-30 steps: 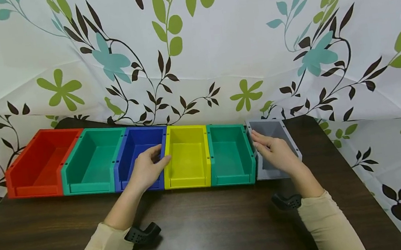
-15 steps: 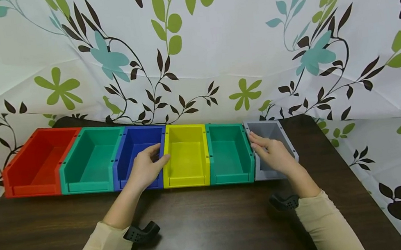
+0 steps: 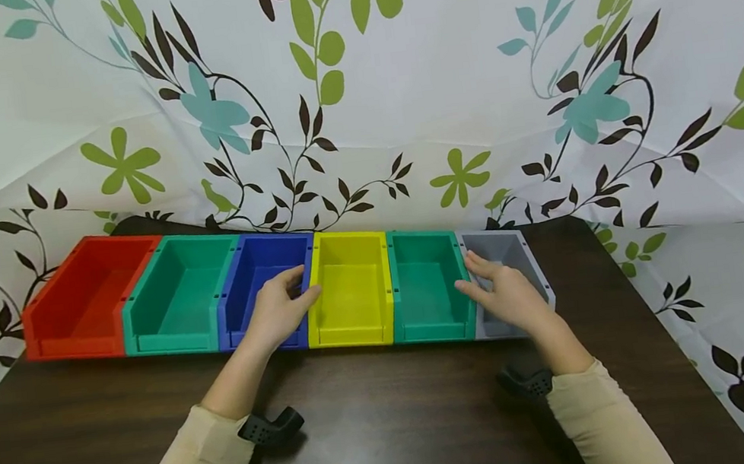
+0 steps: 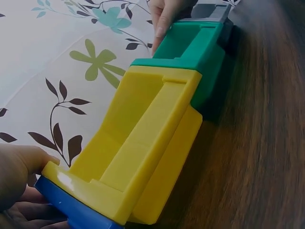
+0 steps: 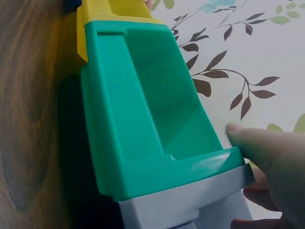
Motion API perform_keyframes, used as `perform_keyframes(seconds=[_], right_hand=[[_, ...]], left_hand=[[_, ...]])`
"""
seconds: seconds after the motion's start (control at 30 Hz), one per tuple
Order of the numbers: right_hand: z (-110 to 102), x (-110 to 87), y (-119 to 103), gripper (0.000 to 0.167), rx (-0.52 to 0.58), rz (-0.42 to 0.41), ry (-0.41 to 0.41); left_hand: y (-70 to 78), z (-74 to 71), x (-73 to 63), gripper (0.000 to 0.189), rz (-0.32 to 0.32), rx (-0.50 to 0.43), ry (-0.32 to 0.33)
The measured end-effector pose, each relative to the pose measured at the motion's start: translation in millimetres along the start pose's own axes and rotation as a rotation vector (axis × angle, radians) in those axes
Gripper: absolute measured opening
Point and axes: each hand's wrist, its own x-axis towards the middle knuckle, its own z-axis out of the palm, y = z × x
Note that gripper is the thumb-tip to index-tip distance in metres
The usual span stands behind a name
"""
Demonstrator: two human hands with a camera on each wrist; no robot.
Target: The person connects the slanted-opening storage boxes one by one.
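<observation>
My left hand (image 3: pixel 278 311) straddles the joined walls of a blue bin (image 3: pixel 227 306) and a yellow bin (image 3: pixel 350 338). Its thumb presses the yellow rim, and its fingers lie on the blue side in the left wrist view. My right hand (image 3: pixel 510 296) is over the left wall of a grey bin (image 3: pixel 538 266), fingers on the grey side. Its thumb (image 5: pixel 245 137) is spread over the right end of a green bin (image 5: pixel 162 179), slightly blurred. The green and grey rims lie side by side.
A second green bin (image 3: pixel 174 344) and a red bin (image 3: pixel 71 348) continue the row leftward. All bins stand on a dark wooden table (image 3: pixel 393 421), before a patterned cloth (image 3: pixel 373 124). Black wrist devices (image 3: pixel 272 427) are worn at both sleeves.
The grey bin has shifted left against the green one. My right thumb has spread away from the fingers, over the green bin. The left hand keeps its hold; the head view has shifted slightly.
</observation>
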Motion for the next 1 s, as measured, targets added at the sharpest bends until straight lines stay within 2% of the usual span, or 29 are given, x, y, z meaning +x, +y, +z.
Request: perform_keyframes(seconds=[0.1, 0.23, 0.57, 0.67, 0.77, 0.87, 1.0], right_hand=[[-6.3, -2.8, 3.7, 0.073, -0.019, 0.059, -0.030], [-16.9, -5.8, 16.8, 0.070, -0.037, 0.111, -0.040], [-42.3, -13.9, 56.9, 0.065, -0.123, 0.230, -0.028], [-45.7, -11.9, 65.3, 0.064, -0.134, 0.270, -0.028], [-44.6, -8.3, 67.6, 0.061, -0.149, 0.292, -0.009], [-37.7, -3.0, 60.5, 0.056, -0.167, 0.287, 0.073], [-22.7, 4.7, 37.9, 0.053, -0.192, 0.157, 0.214]], left_hand=[[4.7, 8.1, 8.0, 0.060, 0.024, -0.007, -0.001], [13.8, 25.7, 21.1, 0.060, 0.056, -0.025, -0.011], [45.5, 80.0, 48.4, 0.058, 0.141, -0.044, -0.020], [52.7, 89.8, 54.5, 0.058, 0.146, -0.047, -0.032], [55.6, 93.6, 57.5, 0.059, 0.139, -0.033, -0.050], [55.6, 90.6, 59.0, 0.060, 0.149, 0.043, -0.067], [54.2, 77.7, 56.2, 0.067, 0.226, 0.306, -0.087]])
